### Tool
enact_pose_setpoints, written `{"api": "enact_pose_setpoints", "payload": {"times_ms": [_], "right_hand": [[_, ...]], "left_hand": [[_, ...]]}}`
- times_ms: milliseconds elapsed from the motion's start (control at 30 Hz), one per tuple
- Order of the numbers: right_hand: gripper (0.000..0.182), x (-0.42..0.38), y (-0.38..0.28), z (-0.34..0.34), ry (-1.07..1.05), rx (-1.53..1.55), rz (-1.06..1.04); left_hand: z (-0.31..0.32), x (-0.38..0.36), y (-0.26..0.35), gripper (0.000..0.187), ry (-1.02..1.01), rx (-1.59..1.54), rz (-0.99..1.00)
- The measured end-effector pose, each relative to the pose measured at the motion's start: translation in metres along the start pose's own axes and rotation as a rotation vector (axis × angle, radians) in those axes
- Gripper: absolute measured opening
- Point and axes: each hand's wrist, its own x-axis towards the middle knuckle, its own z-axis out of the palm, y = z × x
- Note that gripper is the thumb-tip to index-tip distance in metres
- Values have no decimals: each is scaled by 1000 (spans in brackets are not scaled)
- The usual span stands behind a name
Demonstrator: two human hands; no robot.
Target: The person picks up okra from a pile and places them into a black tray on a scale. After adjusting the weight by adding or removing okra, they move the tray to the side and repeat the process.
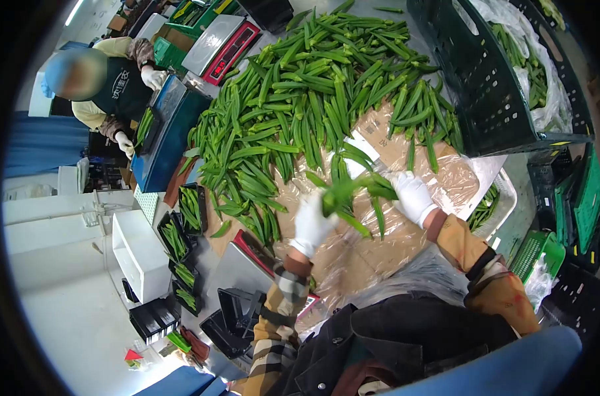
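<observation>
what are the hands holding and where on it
Both gloved hands hold one bunch of okra pods. The left hand has its grip on the lower end of the bunch; the right hand holds the pods at the other side.

Little writing shows here, and almost none of it can be read.

The co-worker's dark apron (124,89) carries a few white characters on the chest, too small and tilted to make out. The scale (222,41) at the far end of the tabletop has a red front panel with a small display, its digits blurred. The flattened cardboard (379,132) under the okra bears faint dark print near its edge, not legible. A second scale (250,254) close to the person has a red strip along its side with pale marks that cannot be read. No brand, number or sign elsewhere is clear enough to tell.
</observation>
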Motion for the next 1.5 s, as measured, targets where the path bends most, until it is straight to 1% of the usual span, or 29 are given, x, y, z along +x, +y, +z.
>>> {"api": "enact_pose_setpoints", "payload": {"times_ms": [33,67,133,167,267,300,367,400,433,500,533,567,667,700,800,833,900,933,1000,1067,1100,1167,1200,1233,1267,1300,1333,1433,1500], "right_hand": [[59,-1,-4,6,46,-82,-8],[58,0,-5,10,24,-83,31],[55,1,-9,16,-19,-88,108],[47,1,-9,7,-11,48,155],[44,-4,-12,-10,-49,419,407],[45,-5,-17,-23,-135,481,469],[46,-15,-29,-40,-95,490,443],[46,-19,-34,-46,-73,497,433],[46,-22,-37,-48,-167,468,482],[47,-31,-41,-32,-127,557,481],[48,-34,-43,-21,-107,598,478],[58,-33,-48,-13,-148,557,465],[74,-33,-70,26,108,275,285],[84,-28,-77,32,-2,173,323],[81,-23,-80,36,-43,218,368],[74,-22,-74,40,1,222,350],[71,-19,-67,22,-81,298,461],[69,-19,-62,15,-120,333,515],[63,-24,-53,14,-95,338,499],[59,-30,-49,12,-115,348,483],[56,-34,-46,17,-82,644,457],[50,-39,-48,23,-18,1239,379],[48,-42,-53,20,-128,1446,406],[48,-47,-56,16,-250,1649,432],[47,-50,-64,4,-379,1844,457],[49,-53,-78,-3,-391,1940,362],[50,-56,-86,-6,-413,1950,356],[51,-67,-102,-13,-531,2048,352],[52,-74,-110,-17,-598,2103,353]], "left_hand": [[6,-13,6,54,-50,43,130],[14,-24,14,52,-98,86,257],[45,-39,9,39,-101,272,412],[49,-39,12,28,-47,345,427],[50,-39,14,21,-141,485,365],[48,-41,14,23,-126,459,373],[40,-43,9,28,-95,411,395],[29,-42,10,32,-51,373,338],[16,-43,11,36,-13,335,284],[-1,-39,7,48,97,253,177],[-6,-33,5,47,125,275,148],[-4,-25,-3,43,112,292,190],[25,-7,-35,34,50,349,342],[29,-3,-35,31,22,368,400],[30,-2,-31,30,18,415,346],[30,-5,-31,30,4,446,325],[28,-5,-31,30,-8,512,292],[28,-5,-31,28,23,524,301],[28,-12,-26,23,78,546,314],[23,-26,-12,28,25,408,99],[21,-34,-4,30,-2,338,-6],[27,-53,7,34,84,-539,-146],[29,-62,9,37,125,-977,-213],[23,-72,3,41,-129,-1140,-357],[23,-82,5,41,-190,-1246,-390],[22,-92,11,42,-251,-1355,-420],[21,-102,18,43,-311,-1464,-448],[-4,-131,51,41,-217,-1768,-490],[-8,-148,51,42,-177,-1870,-518]]}}
